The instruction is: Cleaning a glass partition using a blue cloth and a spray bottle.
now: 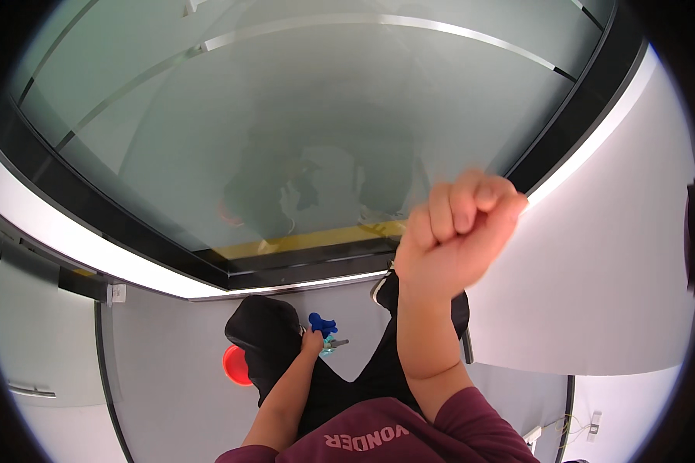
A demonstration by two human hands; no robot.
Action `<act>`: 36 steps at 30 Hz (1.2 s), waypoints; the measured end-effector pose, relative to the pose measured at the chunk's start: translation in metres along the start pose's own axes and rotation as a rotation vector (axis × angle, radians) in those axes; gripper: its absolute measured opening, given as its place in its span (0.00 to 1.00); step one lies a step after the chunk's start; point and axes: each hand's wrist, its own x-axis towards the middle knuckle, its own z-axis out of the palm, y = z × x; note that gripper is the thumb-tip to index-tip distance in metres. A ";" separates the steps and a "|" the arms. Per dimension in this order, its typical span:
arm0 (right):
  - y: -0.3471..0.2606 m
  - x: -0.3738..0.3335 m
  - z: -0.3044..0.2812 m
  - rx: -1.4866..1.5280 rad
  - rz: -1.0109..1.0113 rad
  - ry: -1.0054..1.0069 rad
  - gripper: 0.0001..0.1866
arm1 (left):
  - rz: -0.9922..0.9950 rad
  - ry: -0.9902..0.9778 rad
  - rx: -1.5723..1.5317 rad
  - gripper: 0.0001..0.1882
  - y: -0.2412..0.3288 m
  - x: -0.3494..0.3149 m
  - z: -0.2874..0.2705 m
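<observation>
My right hand (459, 235) is raised in front of the glass panel (208, 147), its fingers curled into a fist. Nothing shows in it, and its upper edge is slightly blurred. Down between my knees, my left hand (312, 340) is closed at the lower end of a small bright blue thing (322, 324) with lobed edges. Whether that is a cloth or a tool part, I cannot tell. Just right of the same hand is a turquoise object (329, 345) with a grey stick-like part (340, 342); my fingers hide how it is held.
A red bucket (237, 366) stands on the grey floor (162, 370) left of my left leg. Black frame strips (301, 274) border the glass at its foot. A white curved panel (587, 285) rises at the right. Thin cables (567, 424) hang at the lower right.
</observation>
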 end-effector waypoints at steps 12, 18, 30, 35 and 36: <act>-0.097 -0.041 0.087 0.237 0.105 -0.447 0.07 | 0.081 0.041 0.009 0.17 -0.037 0.027 0.018; -0.093 -0.054 0.077 0.288 -0.189 -0.530 0.06 | 0.095 0.068 -0.016 0.18 -0.034 0.025 0.014; -0.114 -0.084 0.053 0.492 0.073 -0.477 0.07 | 0.052 0.004 -0.002 0.21 -0.009 0.000 -0.003; -0.107 -0.065 0.069 0.445 0.223 -0.515 0.08 | 0.129 -0.013 0.158 0.20 0.017 -0.025 -0.009; -0.103 -0.070 0.073 0.444 0.131 -0.441 0.09 | 0.128 -0.014 0.161 0.20 0.024 -0.029 -0.011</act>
